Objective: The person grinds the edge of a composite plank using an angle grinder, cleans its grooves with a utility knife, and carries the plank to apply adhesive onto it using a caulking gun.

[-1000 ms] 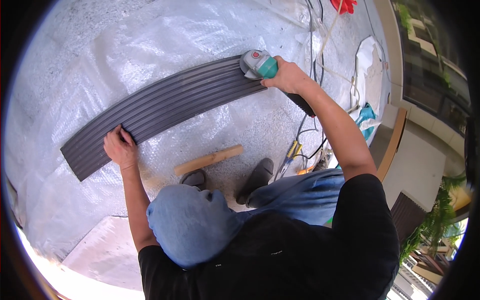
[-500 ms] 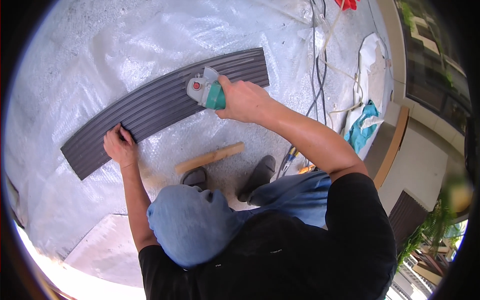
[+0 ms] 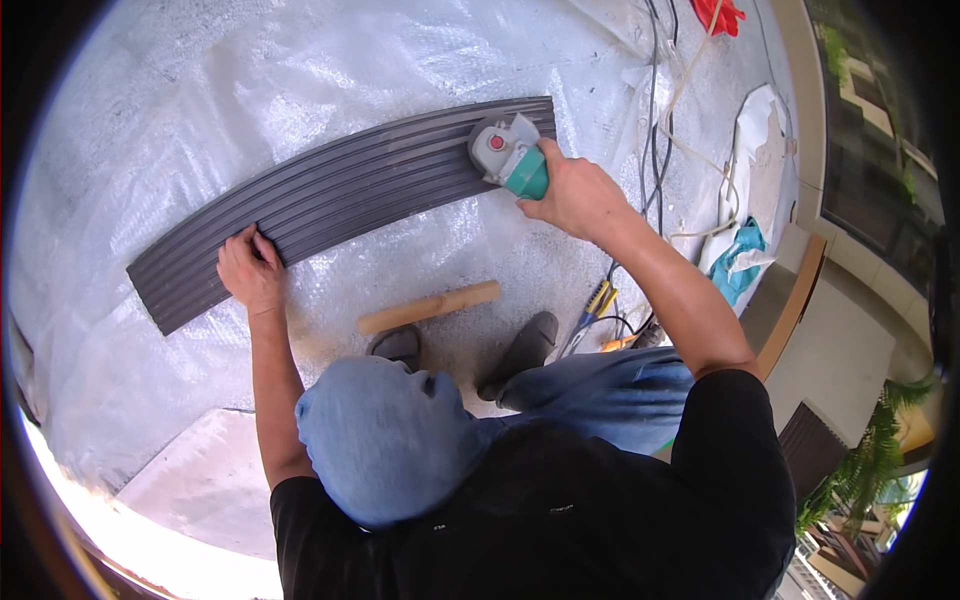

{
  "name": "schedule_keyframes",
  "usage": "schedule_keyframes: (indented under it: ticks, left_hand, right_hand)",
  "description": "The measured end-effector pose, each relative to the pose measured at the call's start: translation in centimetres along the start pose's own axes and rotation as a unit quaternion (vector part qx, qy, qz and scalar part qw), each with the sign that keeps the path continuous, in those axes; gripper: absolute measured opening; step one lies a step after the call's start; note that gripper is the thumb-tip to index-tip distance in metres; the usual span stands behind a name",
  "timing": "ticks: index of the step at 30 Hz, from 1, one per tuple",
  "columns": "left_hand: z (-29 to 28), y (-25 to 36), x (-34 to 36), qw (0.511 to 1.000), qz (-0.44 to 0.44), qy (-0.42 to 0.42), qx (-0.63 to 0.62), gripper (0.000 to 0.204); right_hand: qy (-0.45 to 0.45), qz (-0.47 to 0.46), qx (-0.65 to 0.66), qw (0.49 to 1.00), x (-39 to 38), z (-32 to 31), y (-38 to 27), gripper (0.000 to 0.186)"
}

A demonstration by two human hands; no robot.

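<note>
A dark grey ribbed panel (image 3: 350,180) lies on plastic sheeting in front of me. My left hand (image 3: 250,272) grips its near edge toward the left end, fingers bent onto the ribs. My right hand (image 3: 580,195) is wrapped round the teal body of an angle grinder (image 3: 524,172). The tool's grey head, with a red button, is over the panel close to its right end. Its disc is mostly hidden beneath the head, so I cannot tell whether it touches the ribs.
A wooden strip (image 3: 430,307) lies between the panel and my shoes (image 3: 530,345). Dark cables (image 3: 655,120) run along the floor to the right, near a yellow-and-blue tool (image 3: 592,308). Clear bubble sheeting (image 3: 200,120) covers the floor. A teal bag (image 3: 738,262) and red cloth (image 3: 718,15) lie at right.
My right hand has carried the angle grinder rightward along the panel, from past its middle to near its right end. My left hand keeps its hold at the near edge.
</note>
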State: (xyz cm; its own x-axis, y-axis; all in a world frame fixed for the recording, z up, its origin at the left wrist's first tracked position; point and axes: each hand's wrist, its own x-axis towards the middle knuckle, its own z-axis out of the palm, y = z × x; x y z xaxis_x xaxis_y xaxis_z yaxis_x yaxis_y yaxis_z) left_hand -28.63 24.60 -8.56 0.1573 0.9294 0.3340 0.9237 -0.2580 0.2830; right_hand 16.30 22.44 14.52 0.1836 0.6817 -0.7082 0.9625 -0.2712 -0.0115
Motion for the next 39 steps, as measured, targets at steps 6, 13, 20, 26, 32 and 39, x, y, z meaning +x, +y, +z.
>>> schedule_keyframes:
  ticks: [6,13,20,26,32,39]
  left_hand:
    - [0.6,-0.5,0.0,1.000,0.009,0.022,-0.011,0.010]
    - [0.4,-0.4,-0.2,1.000,0.002,-0.004,-0.004,0.011]
    - [0.5,-0.4,-0.5,1.000,0.004,0.001,0.005,0.012]
    - [0.3,0.1,0.2,1.000,0.004,0.009,-0.015,0.011]
    - [0.4,-0.6,-0.5,1.000,0.005,0.006,-0.005,0.010]
    - [0.4,-0.4,-0.4,1.000,0.010,0.009,-0.004,0.009]
  right_hand:
    - [-0.087,-0.082,0.052,0.991,0.6,2.6,-8.0,0.085]
    - [0.003,0.074,0.015,0.997,1.5,1.2,4.4,0.086]
    - [-0.001,0.068,-0.011,0.998,0.1,0.4,3.9,0.091]
    - [-0.081,-0.089,0.060,0.991,-0.6,4.4,-7.2,0.079]
    - [-0.051,0.001,0.049,0.998,-0.8,3.8,-1.0,0.089]
    - [0.023,0.119,-0.006,0.993,-1.0,2.0,7.5,0.083]
